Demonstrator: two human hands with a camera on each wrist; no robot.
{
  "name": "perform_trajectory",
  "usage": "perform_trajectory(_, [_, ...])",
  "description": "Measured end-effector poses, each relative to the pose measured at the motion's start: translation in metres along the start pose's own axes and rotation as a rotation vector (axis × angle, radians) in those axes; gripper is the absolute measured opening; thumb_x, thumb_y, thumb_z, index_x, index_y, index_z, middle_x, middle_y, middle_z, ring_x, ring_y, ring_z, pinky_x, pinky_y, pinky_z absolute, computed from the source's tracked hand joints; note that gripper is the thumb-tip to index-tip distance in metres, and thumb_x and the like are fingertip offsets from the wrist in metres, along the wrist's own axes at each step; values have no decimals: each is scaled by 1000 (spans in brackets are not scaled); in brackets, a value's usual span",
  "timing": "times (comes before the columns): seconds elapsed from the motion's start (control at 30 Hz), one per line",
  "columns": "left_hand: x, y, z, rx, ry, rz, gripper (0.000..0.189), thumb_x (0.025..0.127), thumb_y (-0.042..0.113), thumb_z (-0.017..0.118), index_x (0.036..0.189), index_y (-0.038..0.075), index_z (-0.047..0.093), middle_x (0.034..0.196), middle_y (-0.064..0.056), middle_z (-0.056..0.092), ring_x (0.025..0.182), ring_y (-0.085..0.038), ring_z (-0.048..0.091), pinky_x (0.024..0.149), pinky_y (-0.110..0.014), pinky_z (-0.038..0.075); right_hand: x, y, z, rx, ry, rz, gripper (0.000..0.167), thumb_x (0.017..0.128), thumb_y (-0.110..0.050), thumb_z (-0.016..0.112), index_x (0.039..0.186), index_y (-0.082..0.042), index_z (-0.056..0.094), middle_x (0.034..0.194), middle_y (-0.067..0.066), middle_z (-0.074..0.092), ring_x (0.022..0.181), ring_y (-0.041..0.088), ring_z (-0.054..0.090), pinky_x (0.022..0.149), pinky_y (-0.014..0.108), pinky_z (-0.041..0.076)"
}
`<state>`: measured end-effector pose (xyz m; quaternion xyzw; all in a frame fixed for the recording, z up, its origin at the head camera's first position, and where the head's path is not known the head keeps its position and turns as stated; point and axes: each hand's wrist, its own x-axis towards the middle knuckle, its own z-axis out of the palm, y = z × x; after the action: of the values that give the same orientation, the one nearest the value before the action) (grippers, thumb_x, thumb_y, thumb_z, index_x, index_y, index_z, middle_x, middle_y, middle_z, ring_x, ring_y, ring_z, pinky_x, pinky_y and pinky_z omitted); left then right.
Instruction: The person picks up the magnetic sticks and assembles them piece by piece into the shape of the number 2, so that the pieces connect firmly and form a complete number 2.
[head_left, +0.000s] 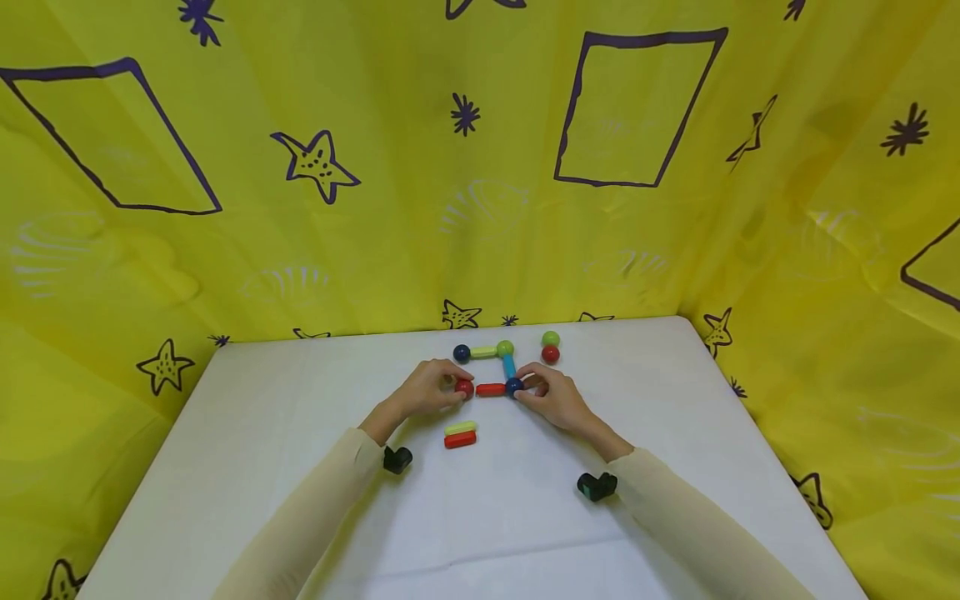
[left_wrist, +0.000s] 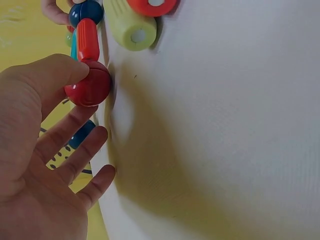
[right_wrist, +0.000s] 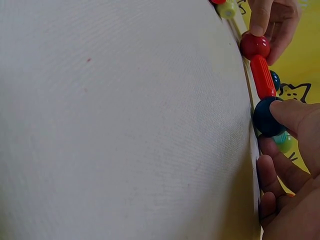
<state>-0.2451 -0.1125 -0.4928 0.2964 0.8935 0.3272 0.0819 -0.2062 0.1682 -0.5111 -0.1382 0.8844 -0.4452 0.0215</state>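
My left hand [head_left: 430,387] pinches a red ball [left_wrist: 92,90] between thumb and index finger, the other fingers spread below it. My right hand [head_left: 561,402] holds a dark blue ball [right_wrist: 266,119] between thumb and fingers. A red rod [head_left: 491,389] lies between the two balls, its right end at the dark blue one and its left end right by the red one. From the dark blue ball a light blue rod [head_left: 509,367] runs back to a green ball [head_left: 506,347]. A yellow-green rod [head_left: 483,352] leads left from there to another dark blue ball [head_left: 461,354].
A loose green ball [head_left: 551,338] and red ball [head_left: 551,355] sit at the back right. Nearer the front, a yellow-green rod [head_left: 461,427] and a red rod [head_left: 460,440] lie side by side. Yellow patterned cloth [head_left: 390,233] surrounds the white table [head_left: 510,517] behind and beside it.
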Motion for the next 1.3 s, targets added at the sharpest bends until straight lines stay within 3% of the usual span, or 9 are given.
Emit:
perform_trajectory(0.2, [-1,4,2,-24,-2,-31,32,89,10,79,121,9,76,112,-2,74,97,-19,59,90,-36,51,0,-1,1,0,1,5,25,94,-18,77,117,-15,68,106,6,75,79,19,56,72,33,46])
perform_trajectory(0.47, [-2,3,0,-3,15,-26,31,89,12,79,119,8,77,109,-1,74,97,-20,61,87,-35,52,1,-2,1,-2,-1,12,24,94,-18,76,117,-15,68,106,6,75,81,19,55,72,32,45])
perform_trajectory(0.63, [-1,1,-1,12,47,-14,30,90,12,79,119,6,76,108,-4,75,97,-21,63,88,-36,52,3,-5,3,-11,12,38,25,94,-19,77,116,-16,68,106,7,75,81,21,56,72,32,45])
perform_trajectory(1.1, [5,-2,-5,-18,119,-75,28,90,12,79,117,5,77,109,-8,76,97,-23,65,88,-38,54,16,-15,10,-38,94,101,25,94,-17,77,117,-15,68,104,10,75,76,22,61,71,34,49])
perform_trajectory(1.3, [7,-5,-6,-22,125,-103,28,90,13,80,117,6,78,109,-7,76,97,-22,65,86,-37,53,18,-18,13,-36,101,133,25,94,-18,76,118,-16,69,105,9,75,86,25,66,80,40,52])
